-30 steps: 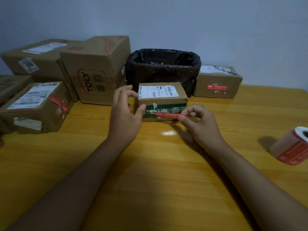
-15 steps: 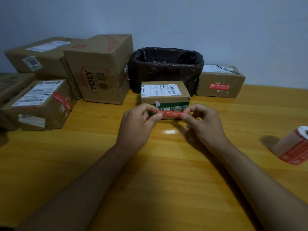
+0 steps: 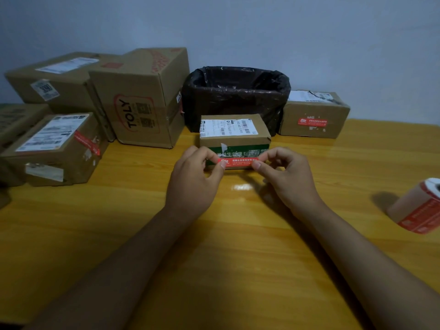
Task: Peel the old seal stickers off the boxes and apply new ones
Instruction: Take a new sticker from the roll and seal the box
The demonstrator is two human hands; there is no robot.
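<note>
My left hand (image 3: 194, 172) and right hand (image 3: 283, 173) pinch opposite ends of the red seal sticker (image 3: 238, 162), stretched horizontally just before the small box's (image 3: 234, 139) front face.

Glossy honey-yellow wooden tabletop (image 3: 238, 246) with darker grain streaks. Plain brown small cardboard box (image 3: 234, 139), banded green with white characters along the front, topped by a white shipping label (image 3: 227, 127) with black barcodes. Red rectangular seal sticker (image 3: 238, 162), white lettering. Black shiny plastic-lined bin (image 3: 235, 96). Brown large cardboard carton (image 3: 142, 98) with red-outlined emblem and black "TOLY". Brown right-hand cardboard box (image 3: 314, 115) bearing a red strip. Red-and-white sticker roll (image 3: 419, 208).
</note>
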